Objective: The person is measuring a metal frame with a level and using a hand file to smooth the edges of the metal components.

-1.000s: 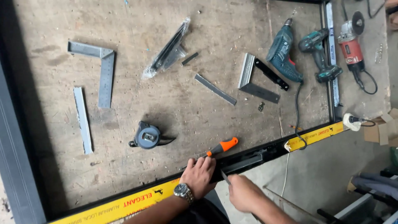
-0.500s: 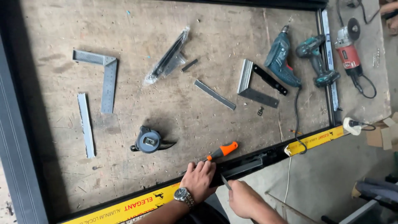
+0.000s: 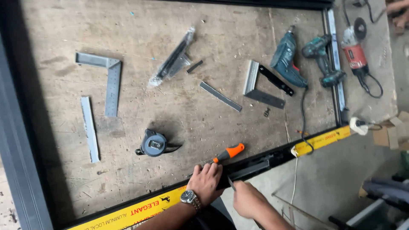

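My left hand [image 3: 206,183], with a wristwatch [image 3: 189,197] on its wrist, rests flat on the near edge of the black frame bar [image 3: 251,167], fingers spread over it. My right hand [image 3: 246,198] is just below and to the right of the bar, closed on a thin dark tool whose tip touches the bar's outer side. A screwdriver with an orange and black handle [image 3: 228,153] lies on the board beside my left fingers.
On the worn wooden board [image 3: 179,106] lie a grey tape measure [image 3: 153,144], a steel square [image 3: 111,81], metal strips [image 3: 89,127], a bagged black part [image 3: 172,59], two teal drills [image 3: 289,59] and a red angle grinder [image 3: 355,51]. A yellow wrapped bar [image 3: 140,208] runs along the near edge.
Both hands stay at the black frame bar. My right hand has shifted slightly along it; the view has drifted a little to the right.
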